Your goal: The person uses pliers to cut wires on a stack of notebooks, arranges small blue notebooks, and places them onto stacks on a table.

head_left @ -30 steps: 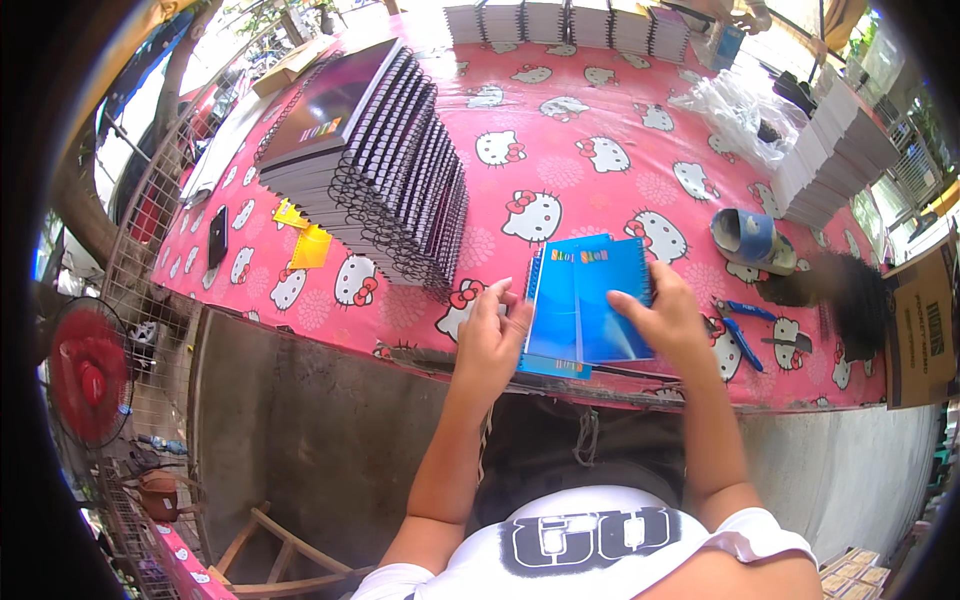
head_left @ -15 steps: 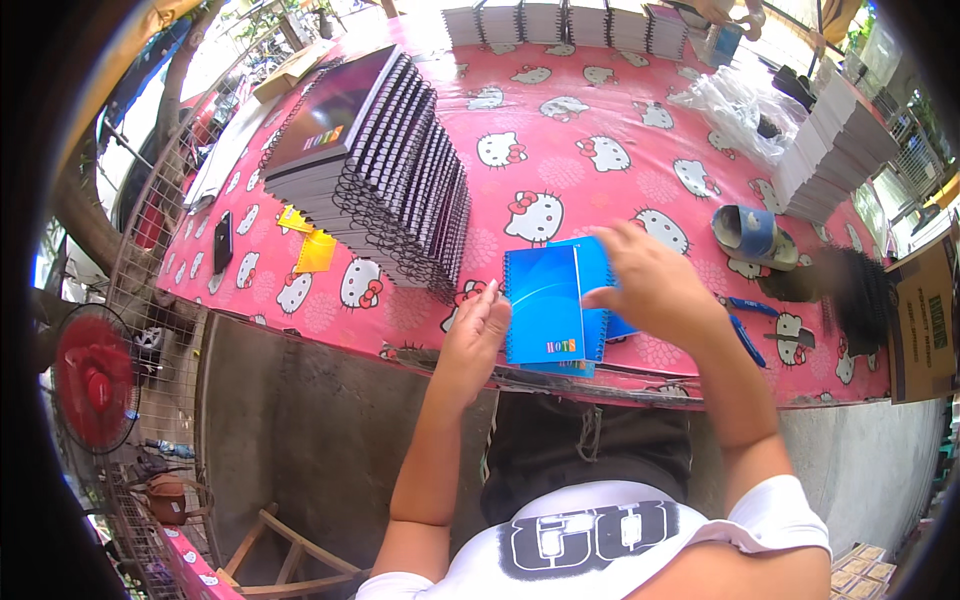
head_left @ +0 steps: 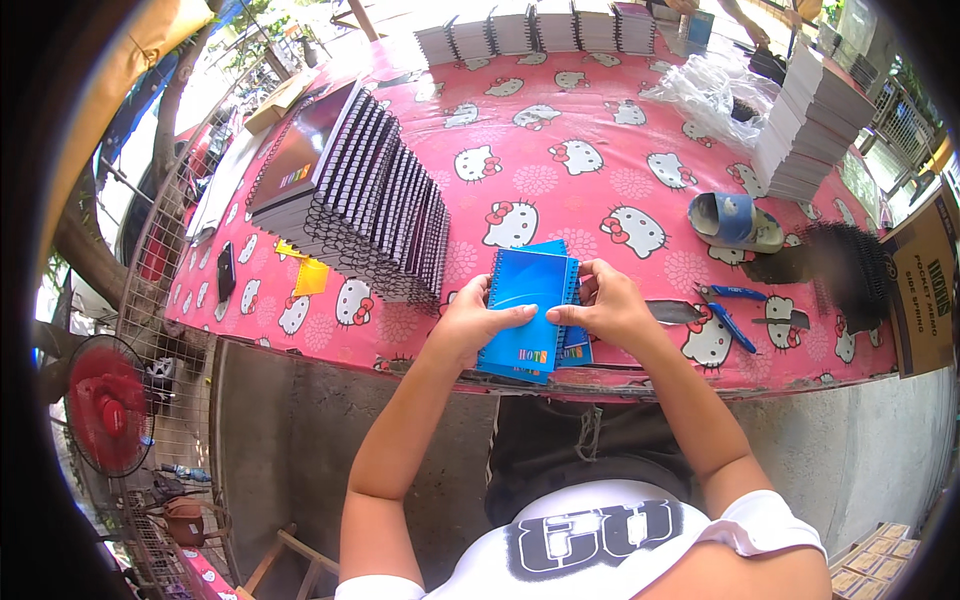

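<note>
Several small blue spiral notebooks [head_left: 522, 300] lie in a loosely fanned pile near the table's front edge. My left hand [head_left: 474, 322] grips the pile's left edge, its thumb on the top cover. On the right side, my right hand [head_left: 610, 308] is closed round the edge, thumb also laid on the cover and fingers behind the wire binding. Both thumb tips point toward each other across the top notebook. The undersides of the notebooks and some fingertips are hidden. To the right of my right hand lies a pair of blue-handled pliers [head_left: 732, 318].
A tall stack of dark spiral notebooks [head_left: 385, 200] stands left on the pink tablecloth [head_left: 540, 180]. Rightward are a blue slipper [head_left: 735, 220], a bristly black pile [head_left: 850, 275], a paper stack [head_left: 805, 135] and a cardboard box [head_left: 925, 285]. Another person's arm [head_left: 742, 20] shows far right.
My right hand has come down from above the notebooks and taken their right edge. My left hand, flat beside them before, has closed on the left edge. The view has shifted slightly.
</note>
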A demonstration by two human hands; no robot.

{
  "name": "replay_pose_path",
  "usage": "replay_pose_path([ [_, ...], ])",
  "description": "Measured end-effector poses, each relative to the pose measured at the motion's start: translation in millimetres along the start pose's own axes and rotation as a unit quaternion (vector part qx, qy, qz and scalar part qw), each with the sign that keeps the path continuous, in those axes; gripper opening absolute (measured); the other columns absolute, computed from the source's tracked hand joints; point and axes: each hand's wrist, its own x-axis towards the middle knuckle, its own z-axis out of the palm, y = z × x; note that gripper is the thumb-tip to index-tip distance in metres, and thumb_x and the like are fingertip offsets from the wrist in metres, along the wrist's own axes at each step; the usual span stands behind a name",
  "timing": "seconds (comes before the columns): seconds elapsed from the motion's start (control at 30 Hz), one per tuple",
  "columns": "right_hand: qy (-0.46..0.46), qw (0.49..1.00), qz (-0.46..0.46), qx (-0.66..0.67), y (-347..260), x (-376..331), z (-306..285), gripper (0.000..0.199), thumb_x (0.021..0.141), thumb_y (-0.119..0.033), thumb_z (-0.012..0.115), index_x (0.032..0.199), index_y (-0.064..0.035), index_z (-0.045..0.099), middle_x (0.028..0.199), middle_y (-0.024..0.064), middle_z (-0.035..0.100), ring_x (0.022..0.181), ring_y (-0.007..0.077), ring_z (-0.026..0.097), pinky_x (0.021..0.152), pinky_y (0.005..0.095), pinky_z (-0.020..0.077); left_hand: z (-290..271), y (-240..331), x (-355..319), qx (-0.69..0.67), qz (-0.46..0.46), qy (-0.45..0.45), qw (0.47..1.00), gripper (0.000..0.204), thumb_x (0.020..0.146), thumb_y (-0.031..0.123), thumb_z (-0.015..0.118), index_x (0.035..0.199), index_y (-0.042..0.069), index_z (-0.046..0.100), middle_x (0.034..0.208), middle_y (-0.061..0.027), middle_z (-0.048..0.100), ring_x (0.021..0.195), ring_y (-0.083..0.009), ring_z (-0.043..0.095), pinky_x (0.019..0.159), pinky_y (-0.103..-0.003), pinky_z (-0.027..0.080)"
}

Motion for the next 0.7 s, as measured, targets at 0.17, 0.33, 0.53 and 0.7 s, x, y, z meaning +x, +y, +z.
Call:
replay_pose_path([
  [0.17,0.055,0.996,-0.053,-0.037,15,-3,5,0.087,0.06,-0.037,0.09,0.122,0.0082,0.049,0.102,0.0153,0.059,0.082,0.0161,0.06,0.072,0.0302,0.0526,18,4,-13,-0.003,0.053,0.011,0.999,0.073,0.076,0.006,0.077,0.13,0.0,0.029,0.114,-0.0201,0.055,0.099,-0.0274,0.063,0.078,-0.042,0.058],
  [0.33,0.018,0.99,-0.036,0.136,10,-11,-1,0.087,0.061,-0.035,0.09,0.125,0.007,0.048,0.118,0.0182,0.054,0.087,0.0174,0.057,0.075,0.0314,0.0502,20,3,-23,-0.033,0.123,0.01,0.992,0.073,0.077,0.001,0.074,0.133,0.003,0.025,0.116,-0.0191,0.054,0.111,-0.0269,0.057,0.091,-0.04,0.052],
  [0.53,0.092,0.929,-0.359,0.027,-10,-25,-19,0.075,0.063,-0.025,0.088,0.125,-0.0039,0.053,0.118,0.0122,0.059,0.107,0.0301,0.058,0.092,0.0381,0.0466,38,-21,-28,0.038,0.374,0.077,0.923,0.087,0.077,0.002,0.075,0.142,0.008,0.018,0.125,-0.0152,0.042,0.112,-0.0223,0.051,0.091,-0.033,0.048],
  [0.7,0.07,0.949,-0.291,0.095,8,-7,-4,0.061,0.068,-0.009,0.082,0.122,-0.0032,0.054,0.112,0.0106,0.062,0.107,0.0192,0.057,0.094,0.0327,0.0446,21,-44,3,0.172,0.436,0.08,0.88,0.079,0.071,0.001,0.08,0.135,0.005,0.034,0.117,-0.01,0.048,0.108,-0.0177,0.052,0.091,-0.032,0.046],
])
